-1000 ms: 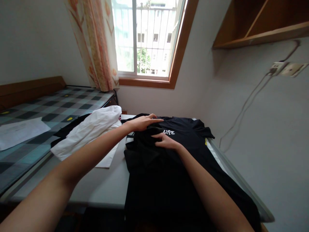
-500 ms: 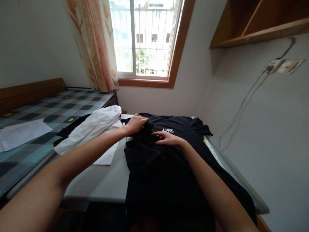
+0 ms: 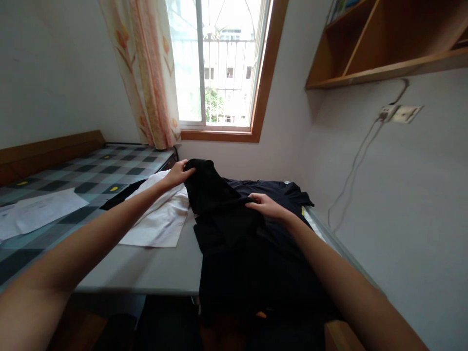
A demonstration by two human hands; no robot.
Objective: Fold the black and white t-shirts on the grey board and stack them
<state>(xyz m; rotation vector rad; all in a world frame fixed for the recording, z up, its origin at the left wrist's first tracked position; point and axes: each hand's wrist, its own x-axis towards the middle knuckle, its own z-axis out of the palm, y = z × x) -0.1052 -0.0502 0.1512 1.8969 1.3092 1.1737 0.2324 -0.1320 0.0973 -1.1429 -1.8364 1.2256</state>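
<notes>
My left hand (image 3: 179, 174) is closed on the upper corner of a matte black garment (image 3: 208, 187), holding it raised above the table. My right hand (image 3: 265, 205) pinches a fold of the same cloth farther right, lower down. Between the hands the fabric hangs in a slanting sheet. Beneath and behind it a dark T-shirt (image 3: 288, 192) lies spread out, its right sleeve showing; the raised cloth hides its chest. Whether the held cloth is a separate piece from this T-shirt, I cannot tell. A white garment (image 3: 161, 226) lies left of the black cloth, partly behind my left forearm.
The pale table (image 3: 146, 273) stands beside a bed with a checked sheet (image 3: 91, 168). Papers (image 3: 47, 209) lie on the bed. Ahead are a curtain (image 3: 153, 97) and a barred window (image 3: 226, 73). A wooden shelf (image 3: 365, 73) and a wall socket with cables (image 3: 398, 113) are at the right.
My left hand has moved left and up, drawing the bunched black cloth out into a sheet. My right hand now pinches a fold. White lettering on the T-shirt is now covered.
</notes>
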